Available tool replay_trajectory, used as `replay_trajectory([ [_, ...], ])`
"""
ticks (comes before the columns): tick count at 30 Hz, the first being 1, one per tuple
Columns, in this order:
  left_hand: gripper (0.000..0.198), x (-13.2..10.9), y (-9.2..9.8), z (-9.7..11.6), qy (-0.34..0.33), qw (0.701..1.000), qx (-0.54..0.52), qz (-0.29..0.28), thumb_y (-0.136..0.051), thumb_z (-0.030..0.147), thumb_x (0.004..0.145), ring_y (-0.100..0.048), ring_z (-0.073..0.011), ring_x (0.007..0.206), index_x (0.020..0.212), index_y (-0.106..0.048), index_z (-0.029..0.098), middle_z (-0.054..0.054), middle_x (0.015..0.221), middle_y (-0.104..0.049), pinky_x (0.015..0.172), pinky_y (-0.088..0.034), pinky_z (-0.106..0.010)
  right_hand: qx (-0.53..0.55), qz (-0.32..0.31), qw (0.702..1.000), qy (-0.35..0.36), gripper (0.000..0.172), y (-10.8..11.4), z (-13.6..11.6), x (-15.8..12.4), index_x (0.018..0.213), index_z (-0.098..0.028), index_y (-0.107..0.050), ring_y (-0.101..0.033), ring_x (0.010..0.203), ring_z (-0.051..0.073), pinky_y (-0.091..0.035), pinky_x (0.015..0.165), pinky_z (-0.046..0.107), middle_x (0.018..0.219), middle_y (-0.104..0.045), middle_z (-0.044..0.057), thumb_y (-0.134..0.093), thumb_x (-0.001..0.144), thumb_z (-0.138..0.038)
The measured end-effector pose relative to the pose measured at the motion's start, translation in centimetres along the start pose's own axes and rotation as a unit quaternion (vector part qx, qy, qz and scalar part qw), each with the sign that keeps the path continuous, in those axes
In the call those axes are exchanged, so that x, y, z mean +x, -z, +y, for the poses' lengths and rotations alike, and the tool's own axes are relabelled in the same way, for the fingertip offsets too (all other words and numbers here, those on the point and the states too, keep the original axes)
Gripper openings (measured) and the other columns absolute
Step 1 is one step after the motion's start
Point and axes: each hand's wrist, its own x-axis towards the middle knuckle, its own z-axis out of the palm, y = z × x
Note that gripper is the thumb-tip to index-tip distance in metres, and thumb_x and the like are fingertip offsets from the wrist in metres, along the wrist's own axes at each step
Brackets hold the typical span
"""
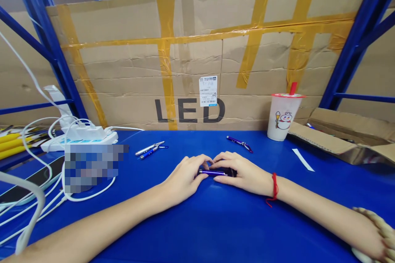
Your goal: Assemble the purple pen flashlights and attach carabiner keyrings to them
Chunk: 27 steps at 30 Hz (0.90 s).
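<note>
A shiny purple pen (212,172) lies level between my two hands, low over the blue table. My left hand (188,174) has thumb and fingers closed about its left end. On the other side, my right hand (242,172), with a red string at the wrist, grips the right end; something dark shows under its palm, too shaded to name. Beyond the left hand rest a silver pen (148,148) and a blue pen (150,152), side by side. Another purple pen (239,143) with a loop at one end lies behind the right hand.
A lidded drink cup (282,119) with a red straw stands at the back right, beside an open cardboard box (336,139). A white strip (303,160) lies nearby. Left are a power strip (86,137), cables and a phone (31,181). A large carton (129,74) walls the back.
</note>
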Motion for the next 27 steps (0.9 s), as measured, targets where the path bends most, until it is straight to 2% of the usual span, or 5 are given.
replay_trajectory([
  [10,0.022,0.13,-0.04,0.35,0.08,0.995,0.029,0.043,-0.045,0.036,0.086,-0.054,-0.0178,0.079,0.096,-0.059,0.022,0.0,0.084,-0.061,0.073,-0.038,-0.032,0.0,0.061,0.997,-0.04,0.019,-0.41,0.35,0.01,0.097,-0.021,-0.058,-0.056,0.084,0.017,-0.042,0.077,0.032,0.092,-0.064,0.004,-0.048,0.087,-0.033],
  [15,0.018,0.2,0.04,0.4,0.062,0.996,0.036,0.048,-0.047,0.029,0.086,-0.054,-0.0175,0.08,0.094,-0.062,0.021,-0.001,0.087,-0.062,0.072,-0.038,-0.031,-0.003,0.087,0.995,-0.054,0.012,-0.19,0.02,0.0,0.087,-0.02,-0.057,-0.057,0.076,0.016,-0.043,0.073,0.031,0.085,-0.063,0.002,-0.054,0.083,-0.031],
  [19,0.013,0.08,0.0,0.34,0.04,0.996,0.034,0.069,-0.051,0.025,0.084,-0.054,-0.0161,0.077,0.092,-0.06,0.022,0.0,0.086,-0.062,0.071,-0.038,-0.029,-0.009,0.096,0.994,-0.048,0.019,-0.24,-0.04,0.06,0.099,-0.02,-0.057,-0.057,0.075,0.016,-0.044,0.07,0.03,0.084,-0.061,0.003,-0.055,0.083,-0.03],
  [22,0.005,-0.15,-0.06,0.41,0.024,0.995,0.044,0.08,-0.053,0.024,0.082,-0.054,-0.015,0.074,0.082,-0.056,0.02,0.001,0.082,-0.061,0.071,-0.036,-0.029,-0.001,0.078,0.996,-0.035,0.022,-0.34,-0.15,0.04,0.1,-0.021,-0.06,-0.056,0.074,0.016,-0.043,0.071,0.03,0.082,-0.06,0.003,-0.053,0.084,-0.035],
  [27,0.007,-0.5,-0.09,0.78,-0.018,0.993,0.063,0.095,-0.053,0.022,0.082,-0.052,-0.0138,0.074,0.077,-0.05,0.019,0.003,0.08,-0.059,0.07,-0.034,-0.029,0.03,0.041,0.998,-0.029,0.026,-0.42,-0.5,0.05,0.097,-0.021,-0.063,-0.057,0.076,0.016,-0.041,0.072,0.03,0.085,-0.064,0.004,-0.045,0.088,-0.037],
])
